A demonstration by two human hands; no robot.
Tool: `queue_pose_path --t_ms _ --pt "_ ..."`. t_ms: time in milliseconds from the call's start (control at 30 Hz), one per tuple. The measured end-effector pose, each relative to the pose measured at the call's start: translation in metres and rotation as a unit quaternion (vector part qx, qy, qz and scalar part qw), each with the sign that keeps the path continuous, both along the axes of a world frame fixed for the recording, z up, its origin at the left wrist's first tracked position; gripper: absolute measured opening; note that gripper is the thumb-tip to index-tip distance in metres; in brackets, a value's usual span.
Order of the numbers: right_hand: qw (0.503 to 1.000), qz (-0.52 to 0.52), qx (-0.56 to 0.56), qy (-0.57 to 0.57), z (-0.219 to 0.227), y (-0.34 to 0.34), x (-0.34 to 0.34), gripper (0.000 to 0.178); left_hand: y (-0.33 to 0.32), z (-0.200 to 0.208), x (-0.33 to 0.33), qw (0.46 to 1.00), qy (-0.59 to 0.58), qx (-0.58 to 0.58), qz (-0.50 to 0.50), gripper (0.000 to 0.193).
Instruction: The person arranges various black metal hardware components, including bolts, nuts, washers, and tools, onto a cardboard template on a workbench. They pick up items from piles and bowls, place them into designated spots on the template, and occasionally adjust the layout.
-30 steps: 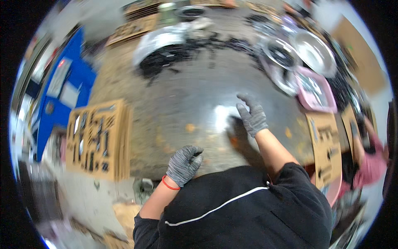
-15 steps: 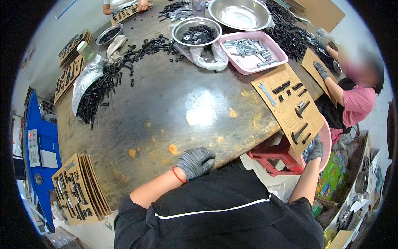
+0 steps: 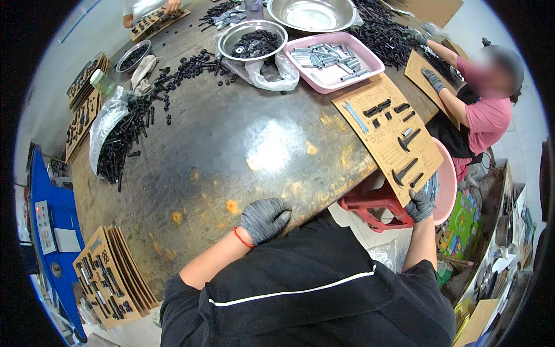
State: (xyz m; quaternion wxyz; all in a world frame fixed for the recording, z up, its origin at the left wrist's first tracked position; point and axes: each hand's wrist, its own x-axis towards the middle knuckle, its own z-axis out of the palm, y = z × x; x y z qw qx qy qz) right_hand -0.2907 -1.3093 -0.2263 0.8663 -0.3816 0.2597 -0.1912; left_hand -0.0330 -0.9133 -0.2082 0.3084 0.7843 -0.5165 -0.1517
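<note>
My left hand, in a grey striped glove, rests curled on the table's near edge with no object visible in it. In a matching glove, my right hand pinches the near corner of a brown cardboard panel. This panel lies slanted across the table's right edge, its near end jutting past it. Fixed on it are an open-ended wrench, black bolts, T-shaped black pieces and a small silver tube. Under its near end stands a pink tub holding silvery metal pieces, partly hidden by the panel.
A red stool stands below the table edge. Behind the panel sit a pink tray of silver tubes and steel bowls. Black bolts lie left; stacked panels stand near left. Two co-workers handle panels.
My right hand has come out of the pink tub and now grips the panel's near corner. My left hand stays curled on the table edge. The whole view has shifted slightly.
</note>
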Motion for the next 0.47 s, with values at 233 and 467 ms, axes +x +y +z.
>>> queue_pose_path --t_ms 233,467 --pt "0.998 0.041 -0.016 0.044 0.023 0.047 -0.021 0.085 0.007 0.001 0.001 0.998 0.053 -0.027 0.009 0.018" --pt "0.988 0.113 -0.062 0.084 0.018 0.08 -0.02 0.097 0.037 0.025 0.016 0.991 0.06 -0.078 0.095 0.024"
